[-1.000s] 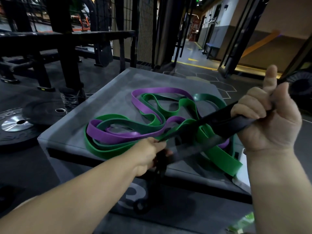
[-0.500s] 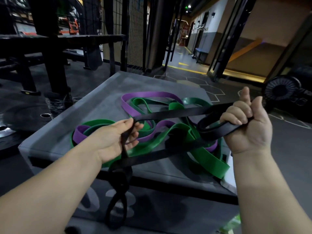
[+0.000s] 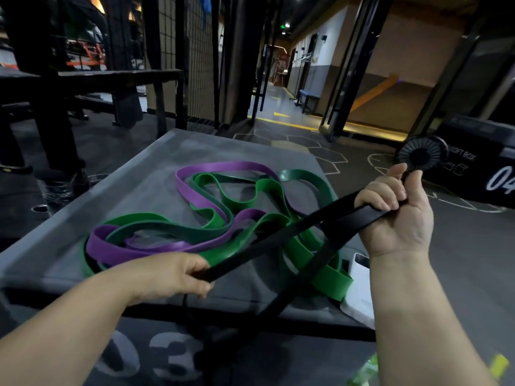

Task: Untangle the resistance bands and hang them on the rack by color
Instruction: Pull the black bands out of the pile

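Observation:
A black resistance band [image 3: 281, 235] stretches between my two hands above a grey soft box [image 3: 133, 188]. My left hand [image 3: 172, 277] grips its lower end near the box's front edge. My right hand [image 3: 395, 210] holds the upper end, fingers curled round the doubled strap. A second run of the black band drops from my right hand down past the box front. On the box top lie a purple band [image 3: 223, 167] and green bands [image 3: 328, 277], looped through one another in a tangle.
The box front carries a large "03". Another black soft box [image 3: 479, 165] marked "04" stands on the floor at right, with a small round fan [image 3: 422, 154] before it. A white object [image 3: 359, 299] lies at the box's right corner. A black bench and rack posts [image 3: 50, 87] stand at left.
My left hand dropped from mid-box to the front edge and closed round the black band. My right hand stayed high at right, and the band now runs taut between them.

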